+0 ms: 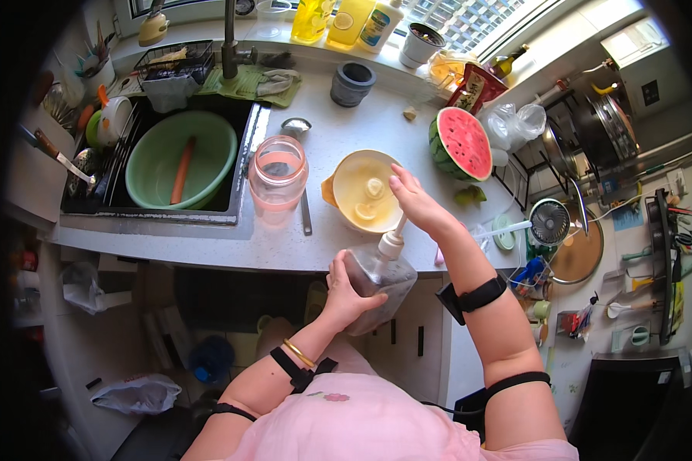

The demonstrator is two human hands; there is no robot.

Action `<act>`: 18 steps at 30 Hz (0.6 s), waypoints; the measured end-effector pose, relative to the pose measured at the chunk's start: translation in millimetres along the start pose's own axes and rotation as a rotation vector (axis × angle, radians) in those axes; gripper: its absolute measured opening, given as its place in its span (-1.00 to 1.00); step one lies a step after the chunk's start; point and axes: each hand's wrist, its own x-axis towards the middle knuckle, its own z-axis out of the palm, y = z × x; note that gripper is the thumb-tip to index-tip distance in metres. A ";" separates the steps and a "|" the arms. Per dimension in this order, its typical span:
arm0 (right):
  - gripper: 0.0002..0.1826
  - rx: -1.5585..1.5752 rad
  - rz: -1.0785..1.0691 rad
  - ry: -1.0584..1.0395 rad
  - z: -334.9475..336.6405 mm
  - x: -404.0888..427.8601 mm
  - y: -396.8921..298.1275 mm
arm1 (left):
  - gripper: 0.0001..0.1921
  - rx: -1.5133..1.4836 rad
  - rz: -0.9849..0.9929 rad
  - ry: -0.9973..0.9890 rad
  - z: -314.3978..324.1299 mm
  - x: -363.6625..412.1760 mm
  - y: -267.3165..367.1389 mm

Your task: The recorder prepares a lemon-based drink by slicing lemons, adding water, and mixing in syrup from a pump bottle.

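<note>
My left hand (349,297) grips a clear square pump bottle (383,285), which is tilted towards the bowl at the counter's front edge. Above the pump, my right hand (409,193) is held with its fingers extended, its palm by the pump head, which it hides. Beneath that hand lies a yellowish bowl (346,208) with an orange handle, holding pale yellow liquid and roundish pale pieces. To its left stand a pink-tinted glass jar (278,176) and a metal ladle (306,213), partly behind the jar.
A green basin (207,193) with a brown stick (183,170) sits in the black sink (150,214) at left. A stone mortar (352,86) stands behind the bowl. Right of it are a cut watermelon (464,144) and a small fan (549,222). Bottles (346,26) line the windowsill.
</note>
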 end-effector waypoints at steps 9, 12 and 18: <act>-0.33 -0.020 0.015 -0.017 4.3 -2.7 4.7 | 0.18 0.006 -0.021 -0.005 -0.1 -1.4 2.0; -0.32 -0.022 0.030 -0.021 4.5 -4.3 4.9 | 0.16 -0.004 -0.019 0.007 0.9 -0.7 0.5; -0.32 -0.053 0.024 -0.015 5.7 -7.9 6.3 | 0.16 0.000 -0.037 -0.009 0.3 -0.3 4.1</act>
